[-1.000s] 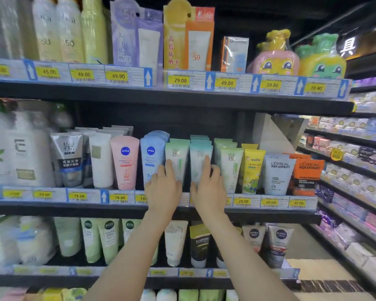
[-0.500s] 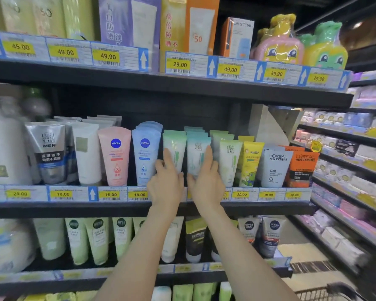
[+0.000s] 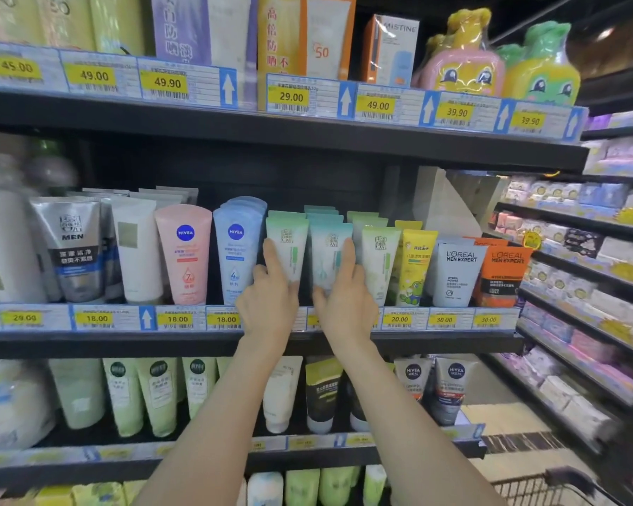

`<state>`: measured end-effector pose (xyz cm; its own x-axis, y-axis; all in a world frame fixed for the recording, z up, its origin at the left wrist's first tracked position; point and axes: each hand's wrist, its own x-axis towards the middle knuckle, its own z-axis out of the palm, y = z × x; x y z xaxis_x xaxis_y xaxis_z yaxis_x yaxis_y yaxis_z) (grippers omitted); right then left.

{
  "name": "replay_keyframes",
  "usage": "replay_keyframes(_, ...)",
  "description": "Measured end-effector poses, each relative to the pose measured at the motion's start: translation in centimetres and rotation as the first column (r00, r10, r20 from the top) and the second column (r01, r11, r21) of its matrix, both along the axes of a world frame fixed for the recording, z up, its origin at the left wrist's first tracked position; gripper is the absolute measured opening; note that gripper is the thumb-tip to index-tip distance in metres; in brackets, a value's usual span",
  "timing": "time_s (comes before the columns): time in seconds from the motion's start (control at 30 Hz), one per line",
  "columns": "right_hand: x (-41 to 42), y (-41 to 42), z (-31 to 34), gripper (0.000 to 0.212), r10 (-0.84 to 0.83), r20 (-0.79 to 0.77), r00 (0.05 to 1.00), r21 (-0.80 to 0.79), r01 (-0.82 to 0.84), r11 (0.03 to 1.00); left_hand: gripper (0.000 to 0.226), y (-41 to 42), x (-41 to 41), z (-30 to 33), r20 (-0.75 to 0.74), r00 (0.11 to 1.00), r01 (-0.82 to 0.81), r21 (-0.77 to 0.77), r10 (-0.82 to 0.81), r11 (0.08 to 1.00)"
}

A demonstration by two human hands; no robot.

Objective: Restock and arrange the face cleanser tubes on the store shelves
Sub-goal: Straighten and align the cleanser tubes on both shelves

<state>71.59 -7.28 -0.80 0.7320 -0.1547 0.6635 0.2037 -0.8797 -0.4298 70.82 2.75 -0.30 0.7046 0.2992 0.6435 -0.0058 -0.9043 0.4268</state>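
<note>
Green-topped cleanser tube (image 3: 287, 246): upright at the front of its row on the middle shelf (image 3: 435, 341).
Teal-topped cleanser tube (image 3: 330, 253): just beside it, to its right.
Left hand (image 3: 269, 304): forefinger straight against the green-topped tube, gripping nothing.
Right hand (image 3: 346, 304): forefinger straight against the teal-topped tube, thumb at its base.
Neighbours: blue Nivea tube (image 3: 235, 250) left, yellow tube (image 3: 415, 268) right.

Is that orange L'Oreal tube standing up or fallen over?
Standing. The orange L'Oreal tube sits cap-down, label upright, leaning slightly left.

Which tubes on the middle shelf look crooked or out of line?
Nothing stands out. The green tube under the left hand and the teal tube under the right hand stand upright, level with their neighbours.
</note>
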Motion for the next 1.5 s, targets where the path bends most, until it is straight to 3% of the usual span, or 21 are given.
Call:
replay_keyframes(0.8,-1.1,-0.5,-0.1,0.082,0.016,0.016,1.000,0.005,-0.016,1.000,0.070,0.2,-1.3,-0.3,0.028,0.999,-0.023,0.073,0.021,0.997)
replay_keyframes(1.1,-1.8,-0.4,0.2,0.077,0.061,0.001,0.998,0.037,-0.061,0.997,0.060,0.8,-2.0,0.1,0.006,0.997,0.077,0.045,-0.077,0.996)
replay_keyframes(1.3,-3.9,-1.1,0.9,0.036,-0.003,0.054,0.999,-0.215,0.014,0.976,0.031,2.9,-3.6,0.8,-0.005,1.000,0.024,0.357,-0.024,0.934)
replay_keyframes(1.5,-5.7,-1.3,1.8,0.033,0.025,-0.028,0.999,-0.360,-0.033,0.932,0.035,5.3,-5.6,1.6,-0.074,0.997,0.034,0.534,0.007,0.845)
